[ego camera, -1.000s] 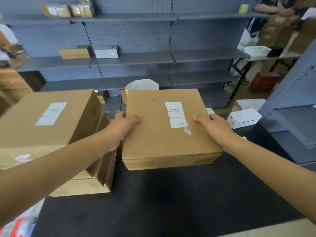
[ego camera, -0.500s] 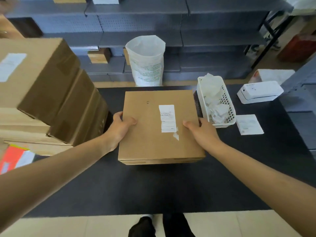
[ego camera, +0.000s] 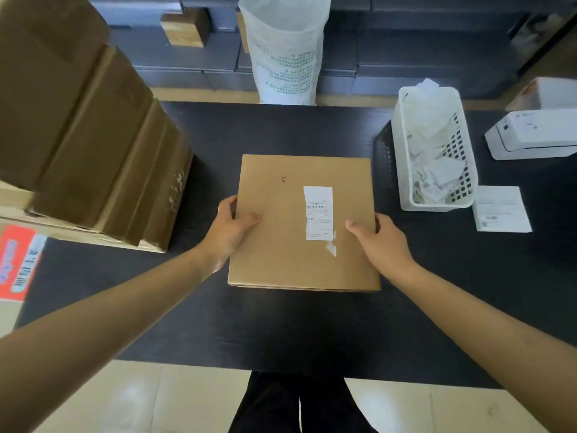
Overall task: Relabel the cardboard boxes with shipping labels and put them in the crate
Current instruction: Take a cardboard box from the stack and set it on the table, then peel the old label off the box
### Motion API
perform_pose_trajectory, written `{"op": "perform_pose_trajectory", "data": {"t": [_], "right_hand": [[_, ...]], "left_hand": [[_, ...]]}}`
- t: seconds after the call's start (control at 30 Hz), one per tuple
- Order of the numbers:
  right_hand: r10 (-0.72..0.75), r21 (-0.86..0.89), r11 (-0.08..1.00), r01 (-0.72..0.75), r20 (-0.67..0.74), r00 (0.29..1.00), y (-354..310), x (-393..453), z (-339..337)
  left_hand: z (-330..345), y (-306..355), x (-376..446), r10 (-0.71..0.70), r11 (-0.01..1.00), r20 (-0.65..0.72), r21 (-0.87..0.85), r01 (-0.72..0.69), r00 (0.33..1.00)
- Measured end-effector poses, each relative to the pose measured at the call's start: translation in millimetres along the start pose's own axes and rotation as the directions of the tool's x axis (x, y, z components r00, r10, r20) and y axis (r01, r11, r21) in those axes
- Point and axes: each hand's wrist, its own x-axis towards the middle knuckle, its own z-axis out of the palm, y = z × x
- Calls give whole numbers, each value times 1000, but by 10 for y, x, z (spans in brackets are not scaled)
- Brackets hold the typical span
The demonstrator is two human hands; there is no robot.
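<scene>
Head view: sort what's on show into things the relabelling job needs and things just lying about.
Job:
- flat cardboard box, held by left hand and right hand
- old torn label on it
- loose label sheet
- label printer
- stacked boxes

Lying about:
- white basket of paper scraps
- white sack
- small box on shelf

A: What's on the dark counter (ego camera: 281, 332) around 2 o'clock?
B: A white slotted basket (ego camera: 468, 195) stuffed with crumpled paper scraps (ego camera: 432, 164), a black basket (ego camera: 383, 157) touching its left wall.
A: Further right?
B: A white label printer (ego camera: 530, 135) at 3 o'clock.
A: Beyond the counter, at 12?
B: An upright white printed sack (ego camera: 285, 54) on the floor, grey shelving (ego camera: 406, 57) behind it.
</scene>
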Motion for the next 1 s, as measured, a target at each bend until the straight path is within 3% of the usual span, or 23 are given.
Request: {"op": "perform_pose_trajectory", "data": {"t": [0.5,0.57,0.63,0.7,0.8,0.87,0.93,1.0], "right_hand": [[-79,13,997,79,-16,997,186,29,91],[-70,21,997,71,-16,997,189,25,91],[-64,-41,997,61,-81,995,185,11,77],[-188,-170,973,157,-186,964,149,-28,52],[-489,-394,837,381,-222,844,20,-53,18],[-583,-448,753,481,-115,805,-83,-31,6],[-639,-476,651,591,78,766,-143,-18,-12],[-712,-525,447,724,281,643,-132,-18,-23]], "left_hand": [[56,-182,74,96,990,25,-102,-93,995],[39,-144,39,120,992,20,-49,-119,993],[19,-74,10,231,965,-24,131,-226,973],[20,22,-21,443,829,-34,397,-395,896],[108,145,-51,629,555,133,613,-562,766],[197,147,-44,630,410,236,708,-575,740],[266,80,-31,610,283,313,772,-569,728],[304,-13,-18,584,185,370,806,-562,723]]}}
